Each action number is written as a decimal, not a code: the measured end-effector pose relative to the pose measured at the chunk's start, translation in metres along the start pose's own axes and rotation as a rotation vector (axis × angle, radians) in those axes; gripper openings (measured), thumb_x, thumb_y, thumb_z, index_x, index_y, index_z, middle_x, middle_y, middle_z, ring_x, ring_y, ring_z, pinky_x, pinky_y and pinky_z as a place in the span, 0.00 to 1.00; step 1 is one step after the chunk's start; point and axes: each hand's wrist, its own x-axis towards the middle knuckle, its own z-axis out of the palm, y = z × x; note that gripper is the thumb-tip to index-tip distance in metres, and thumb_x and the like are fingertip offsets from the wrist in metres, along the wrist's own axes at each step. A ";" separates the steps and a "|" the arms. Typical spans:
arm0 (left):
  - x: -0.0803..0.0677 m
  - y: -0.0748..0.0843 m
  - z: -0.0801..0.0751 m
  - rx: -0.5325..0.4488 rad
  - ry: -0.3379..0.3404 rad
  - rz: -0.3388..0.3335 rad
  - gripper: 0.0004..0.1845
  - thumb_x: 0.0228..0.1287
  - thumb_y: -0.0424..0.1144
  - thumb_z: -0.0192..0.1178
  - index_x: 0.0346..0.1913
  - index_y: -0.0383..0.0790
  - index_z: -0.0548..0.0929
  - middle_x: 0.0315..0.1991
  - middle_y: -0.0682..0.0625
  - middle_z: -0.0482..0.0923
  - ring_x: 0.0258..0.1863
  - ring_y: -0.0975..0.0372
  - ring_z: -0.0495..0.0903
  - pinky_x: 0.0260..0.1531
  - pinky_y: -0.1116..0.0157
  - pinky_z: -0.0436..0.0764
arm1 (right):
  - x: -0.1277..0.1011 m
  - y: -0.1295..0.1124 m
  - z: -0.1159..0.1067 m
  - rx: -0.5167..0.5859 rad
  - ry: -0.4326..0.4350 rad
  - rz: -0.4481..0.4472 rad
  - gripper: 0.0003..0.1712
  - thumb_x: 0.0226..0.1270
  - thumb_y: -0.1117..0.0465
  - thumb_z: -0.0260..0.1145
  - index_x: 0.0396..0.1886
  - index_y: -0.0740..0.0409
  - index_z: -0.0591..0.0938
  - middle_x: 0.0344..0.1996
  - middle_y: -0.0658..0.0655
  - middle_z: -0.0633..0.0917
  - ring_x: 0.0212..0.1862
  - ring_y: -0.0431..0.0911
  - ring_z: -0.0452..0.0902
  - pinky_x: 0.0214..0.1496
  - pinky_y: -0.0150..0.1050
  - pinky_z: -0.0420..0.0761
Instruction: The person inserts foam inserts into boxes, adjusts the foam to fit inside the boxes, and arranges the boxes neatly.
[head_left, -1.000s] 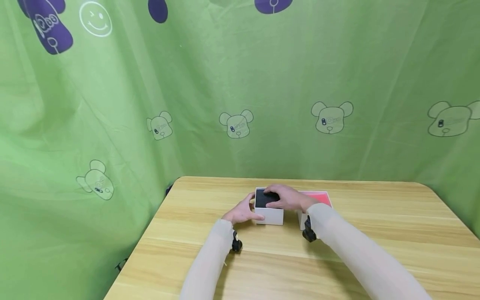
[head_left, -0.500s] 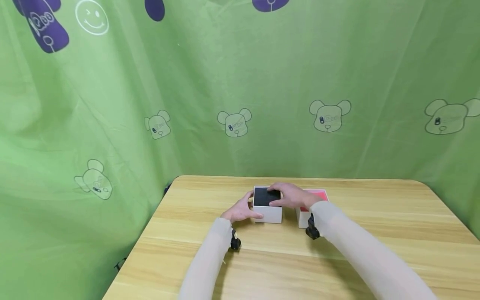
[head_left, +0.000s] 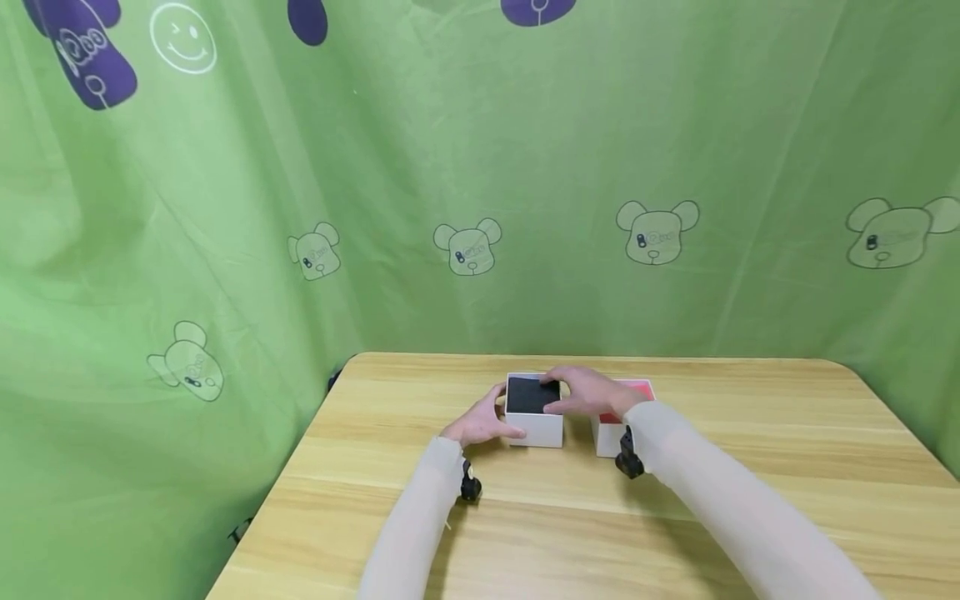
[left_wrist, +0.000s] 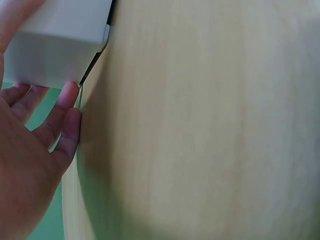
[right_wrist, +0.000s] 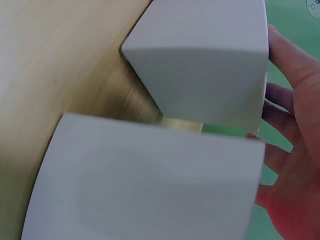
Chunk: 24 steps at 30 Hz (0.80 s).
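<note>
A small white box [head_left: 534, 429] with a black inside [head_left: 528, 395] stands on the wooden table [head_left: 735, 433]. My left hand [head_left: 482, 422] grips its left corner, thumb on the front wall and fingers round the side. From the left wrist view the fingers [left_wrist: 64, 114] lie against the white box [left_wrist: 60, 42]. My right hand [head_left: 592, 393] reaches over the box's right top edge and holds it, with fingers at the back rim and thumb at the front. In the right wrist view, the right hand [right_wrist: 292, 150] lies along the far side of the white box [right_wrist: 205, 60].
A second white box [head_left: 609, 437] with a red top [head_left: 641, 388] stands just right of the first, under my right wrist; it fills the near part of the right wrist view [right_wrist: 145, 185]. A green printed cloth [head_left: 480, 167] hangs behind and to the left.
My right hand has slid a little to the right across the box top, uncovering more of the black inside. The left hand and both boxes have stayed put.
</note>
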 end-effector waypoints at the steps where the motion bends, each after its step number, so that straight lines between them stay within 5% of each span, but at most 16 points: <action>1: 0.000 0.000 0.000 0.002 0.001 0.003 0.52 0.48 0.29 0.72 0.73 0.41 0.50 0.52 0.43 0.77 0.48 0.57 0.78 0.46 0.64 0.78 | -0.001 0.001 -0.001 -0.001 -0.001 0.006 0.33 0.60 0.46 0.68 0.59 0.61 0.76 0.58 0.63 0.75 0.60 0.59 0.68 0.62 0.54 0.67; 24: -0.004 0.008 0.001 0.024 0.003 0.013 0.52 0.48 0.28 0.72 0.73 0.38 0.50 0.52 0.42 0.76 0.49 0.56 0.77 0.47 0.64 0.78 | -0.001 0.002 -0.004 -0.058 -0.001 0.058 0.34 0.56 0.45 0.70 0.57 0.62 0.78 0.57 0.62 0.77 0.59 0.58 0.70 0.61 0.53 0.69</action>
